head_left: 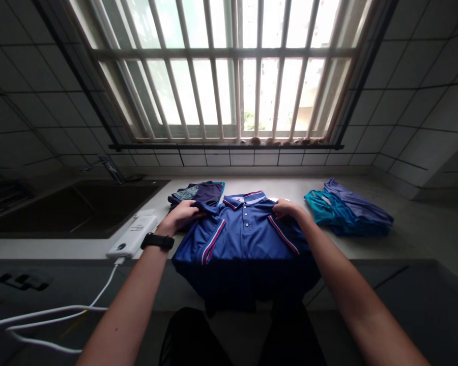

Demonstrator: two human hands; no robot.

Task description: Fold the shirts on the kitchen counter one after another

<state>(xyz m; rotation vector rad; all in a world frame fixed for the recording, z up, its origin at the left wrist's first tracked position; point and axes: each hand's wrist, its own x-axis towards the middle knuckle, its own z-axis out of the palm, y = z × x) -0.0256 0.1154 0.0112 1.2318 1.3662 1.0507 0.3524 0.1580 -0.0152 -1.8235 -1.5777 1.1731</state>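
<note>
While both hands pinch its shoulders, a blue polo [244,239] lies front-up on the surface [412,229].
Left hand [181,213] and right hand [286,207] each have a closed grip on shoulder fabric; the hem hangs over the edge. A dark shirt [198,193] lies behind, folded clothes [347,208] to the right, a power bank [133,236] to the left.

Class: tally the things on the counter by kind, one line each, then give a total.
Polo shirt spread flat, held at both shoulders: 1
Folded clothing piles, one dark, one teal and purple: 2
White power bank: 1
Total: 4
</note>
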